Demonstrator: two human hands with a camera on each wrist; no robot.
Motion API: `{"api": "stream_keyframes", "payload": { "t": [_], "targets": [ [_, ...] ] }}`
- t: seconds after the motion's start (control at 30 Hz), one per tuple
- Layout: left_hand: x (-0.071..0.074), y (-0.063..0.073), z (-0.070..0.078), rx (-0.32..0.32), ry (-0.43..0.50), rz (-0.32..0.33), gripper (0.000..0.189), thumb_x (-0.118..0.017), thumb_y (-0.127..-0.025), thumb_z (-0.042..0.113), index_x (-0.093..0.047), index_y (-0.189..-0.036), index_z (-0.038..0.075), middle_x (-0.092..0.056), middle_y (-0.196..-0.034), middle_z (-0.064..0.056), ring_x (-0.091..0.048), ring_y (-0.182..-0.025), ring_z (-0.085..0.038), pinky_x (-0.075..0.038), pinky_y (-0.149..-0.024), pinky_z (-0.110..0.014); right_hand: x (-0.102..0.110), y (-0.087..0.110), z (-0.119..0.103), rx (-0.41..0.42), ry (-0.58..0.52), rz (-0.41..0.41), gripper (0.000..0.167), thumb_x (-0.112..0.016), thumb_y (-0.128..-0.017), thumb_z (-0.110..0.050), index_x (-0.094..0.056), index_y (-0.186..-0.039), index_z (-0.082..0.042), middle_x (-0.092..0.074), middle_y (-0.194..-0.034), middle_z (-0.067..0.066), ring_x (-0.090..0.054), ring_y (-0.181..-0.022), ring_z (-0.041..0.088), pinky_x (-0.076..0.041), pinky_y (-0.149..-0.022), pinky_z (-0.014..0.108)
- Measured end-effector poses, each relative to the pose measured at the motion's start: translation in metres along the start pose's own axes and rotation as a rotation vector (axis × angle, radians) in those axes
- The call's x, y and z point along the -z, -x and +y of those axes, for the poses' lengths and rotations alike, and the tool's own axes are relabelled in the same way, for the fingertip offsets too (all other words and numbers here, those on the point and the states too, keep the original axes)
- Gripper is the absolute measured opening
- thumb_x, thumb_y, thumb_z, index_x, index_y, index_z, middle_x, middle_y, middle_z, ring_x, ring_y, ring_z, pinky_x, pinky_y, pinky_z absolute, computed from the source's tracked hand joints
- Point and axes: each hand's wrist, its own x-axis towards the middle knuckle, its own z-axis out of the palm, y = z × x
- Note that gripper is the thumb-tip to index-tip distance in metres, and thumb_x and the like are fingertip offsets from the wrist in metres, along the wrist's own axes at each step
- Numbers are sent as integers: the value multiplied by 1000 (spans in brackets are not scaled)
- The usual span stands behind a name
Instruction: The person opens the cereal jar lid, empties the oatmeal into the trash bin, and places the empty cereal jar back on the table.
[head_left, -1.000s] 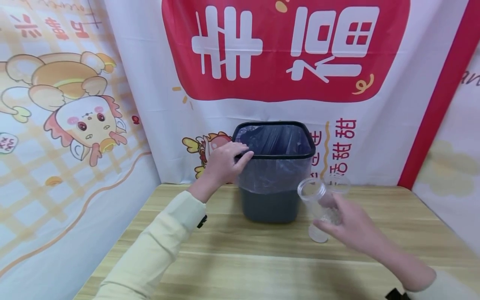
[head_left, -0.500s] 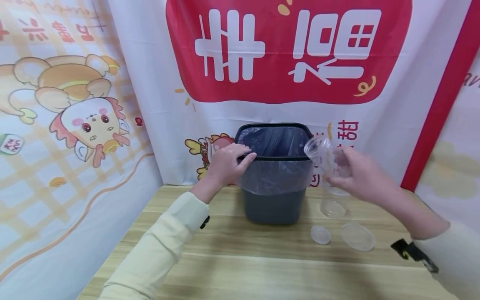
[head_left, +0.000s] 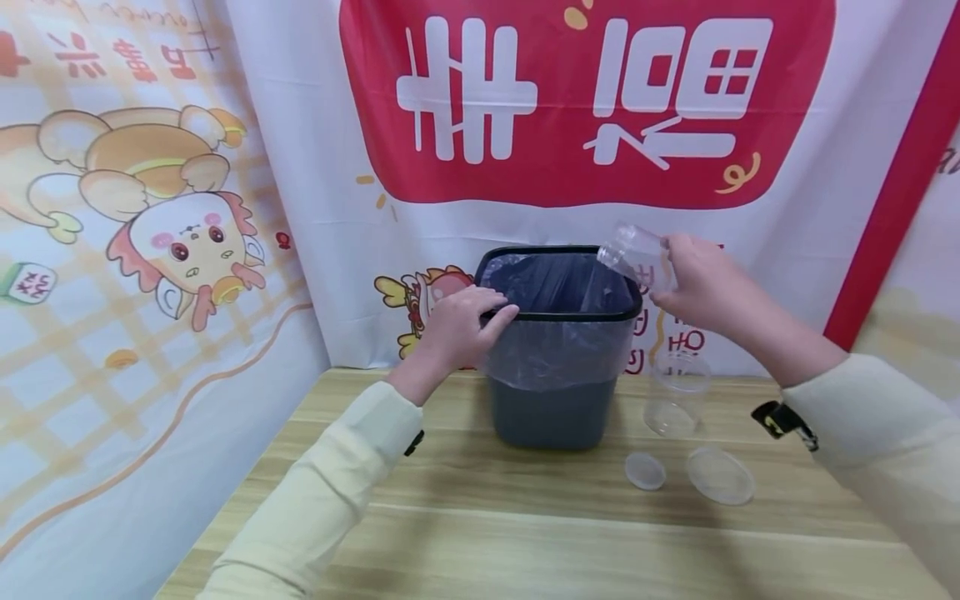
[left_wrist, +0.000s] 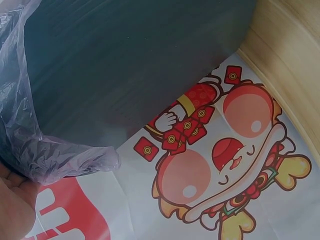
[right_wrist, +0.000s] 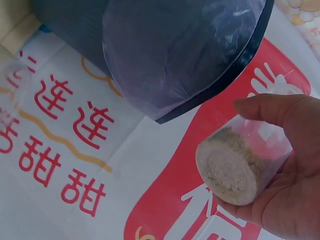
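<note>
A dark trash bin (head_left: 551, 417) lined with a clear plastic bag (head_left: 555, 358) stands on the table. My left hand (head_left: 461, 325) grips its black rim at the front left corner; most of that hand is out of sight in the left wrist view. Over the right side of the rim, my right hand (head_left: 705, 279) holds a clear plastic jar (head_left: 633, 250) tipped sideways, its mouth toward the bin. In the right wrist view, beige, crumbly matter (right_wrist: 232, 165) lies at the bottom end of that jar, between thumb and fingers.
Right of the bin, another clear jar (head_left: 672, 408) stands upright on the wooden table (head_left: 480, 533). Two clear lids lie flat before it, a small lid (head_left: 645, 472) and a larger lid (head_left: 720, 477). A printed cloth (head_left: 300, 167) hangs close behind the bin.
My right hand has raised the jar from beside the bin up to the right rim and tipped it further over. The second jar and both lids have come into clear view. My left hand stays put.
</note>
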Motion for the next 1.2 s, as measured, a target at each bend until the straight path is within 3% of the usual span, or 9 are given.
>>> {"api": "stream_keyframes", "payload": {
  "t": [0.3,0.57,0.93,1.2],
  "targets": [
    [-1,-1,1,3,-9,-5,36,-57,-97,36,-72,-116,8,-69,-116,-6,-62,-111,-20,-46,-97,-34,1,-27,-8,84,226,70,73,-83,-71,-2,-41,-129,6,-50,-120,28,-53,-103,44,-46,-88,61],
    [0,-2,0,11,-7,-14,36,-57,-97,36,-72,-115,9,-69,-116,-7,-61,-111,-21,-46,-97,-34,-7,-44,-11,223,519,101,63,-87,-64,-8,-48,-110,10,-57,-100,29,-57,-90,43,-50,-83,52],
    [-1,-1,1,10,-6,-19,36,-56,-98,36,-72,-114,9,-69,-114,-6,-62,-107,-20,-48,-94,-34,-15,-57,-7,311,671,65,61,-89,-63,-11,-51,-106,9,-58,-98,27,-57,-94,43,-48,-87,52],
    [1,-2,2,21,-21,-24,35,-56,-98,37,-73,-113,11,-70,-112,-4,-63,-105,-18,-48,-93,-33,-16,-59,-10,363,781,21,65,-89,-65,-13,-53,-115,9,-60,-107,28,-57,-101,43,-46,-93,50]
  ]
}}
